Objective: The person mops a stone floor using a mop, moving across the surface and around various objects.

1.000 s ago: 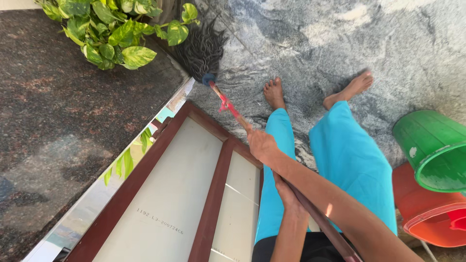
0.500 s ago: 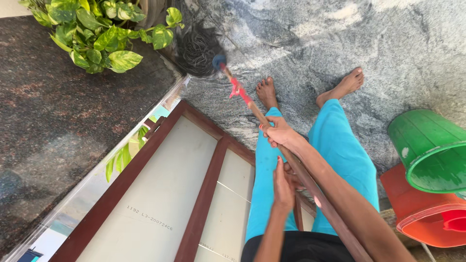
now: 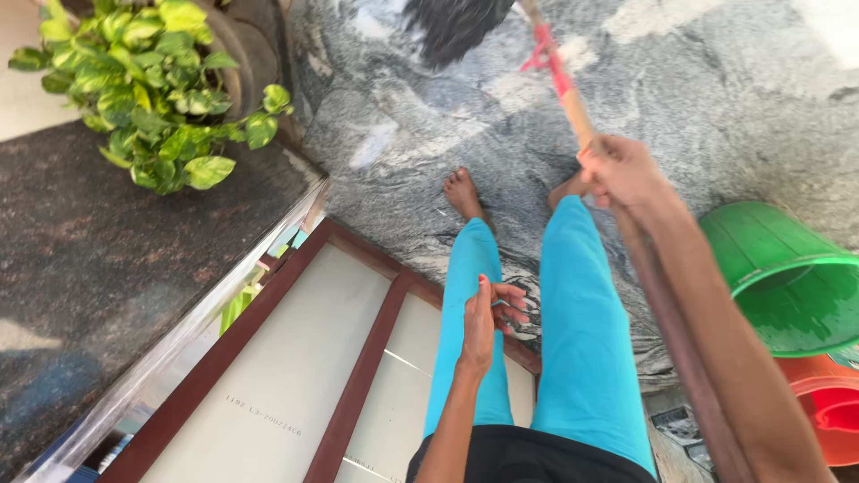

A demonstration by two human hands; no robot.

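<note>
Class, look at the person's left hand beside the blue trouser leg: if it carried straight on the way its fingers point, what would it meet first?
The left hand points its fingers towards the right blue trouser leg, so probably that leg first, though depth is unclear. It holds nothing.

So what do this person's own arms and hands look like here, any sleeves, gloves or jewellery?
Both forearms are bare, with no sleeves in view. The left hand has red-painted fingernails and no glove. The right hand is also ungloved. No rings, bangles or watch can be made out.
</note>
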